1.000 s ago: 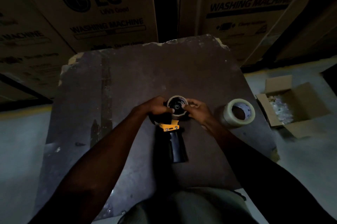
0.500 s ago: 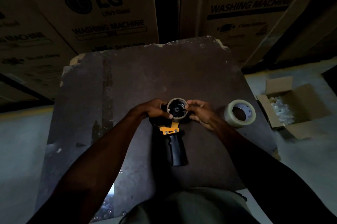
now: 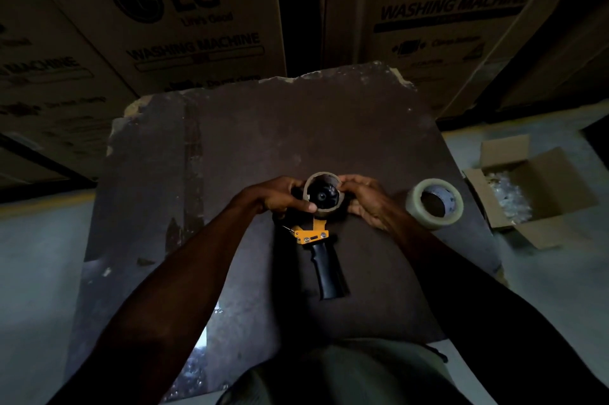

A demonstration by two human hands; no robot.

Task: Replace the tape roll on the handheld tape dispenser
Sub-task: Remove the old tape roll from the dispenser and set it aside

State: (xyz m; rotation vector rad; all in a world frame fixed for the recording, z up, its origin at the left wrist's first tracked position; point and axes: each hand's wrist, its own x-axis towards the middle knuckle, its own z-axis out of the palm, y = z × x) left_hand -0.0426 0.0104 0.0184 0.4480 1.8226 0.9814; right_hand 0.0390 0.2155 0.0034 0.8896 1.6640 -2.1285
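The tape dispenser lies on the dark board, its black handle pointing toward me and its yellow bracket near the wheel. An empty brown cardboard core sits tilted around the black hub, partly raised. My left hand grips the core's left side, thumb on its front rim. My right hand holds its right side with curled fingers. A full roll of clear tape lies flat on the board to the right of my right hand.
An open cardboard box with clear plastic bits stands on the floor at the right. Large washing machine cartons rise behind the board. The board's edges are chipped at the back corners.
The cardboard core has tilted and come up off the hub between my hands. The camera view has shifted slightly; the full roll has stayed put.
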